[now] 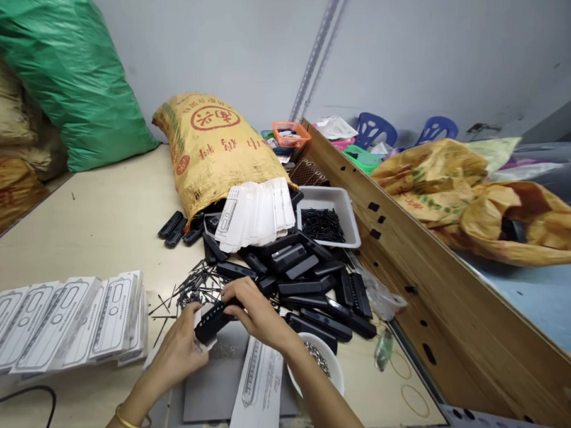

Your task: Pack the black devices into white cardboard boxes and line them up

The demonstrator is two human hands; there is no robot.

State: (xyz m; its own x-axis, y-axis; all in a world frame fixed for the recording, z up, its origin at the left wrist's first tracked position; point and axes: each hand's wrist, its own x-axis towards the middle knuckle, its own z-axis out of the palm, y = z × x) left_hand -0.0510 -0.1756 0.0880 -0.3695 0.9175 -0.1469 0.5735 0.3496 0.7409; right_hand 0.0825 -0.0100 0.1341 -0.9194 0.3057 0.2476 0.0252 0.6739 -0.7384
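My left hand (180, 348) is closed round a small white carton (205, 311), partly hidden by the fingers. A long black plastic device (211, 322) with a row of small marks along its side lies at the carton, and I cannot tell how far inside it is. My right hand (254, 310) pinches the far end of that device. Below my hands, a flattened printed carton (259, 385) lies partly on a grey board (212, 381). Just beyond them are loose black screw-like pins (198, 284) and a heap of similar black devices (307, 282).
Filled white cartons (77, 318) stand in a row at left. A yellow woven sack (221, 147) lies behind a stack of flat cartons (257, 215). A grey tray (352, 220) holds black pins; a white bowl (337, 369) holds small metal parts. A wooden board (386, 254) edges the right side.
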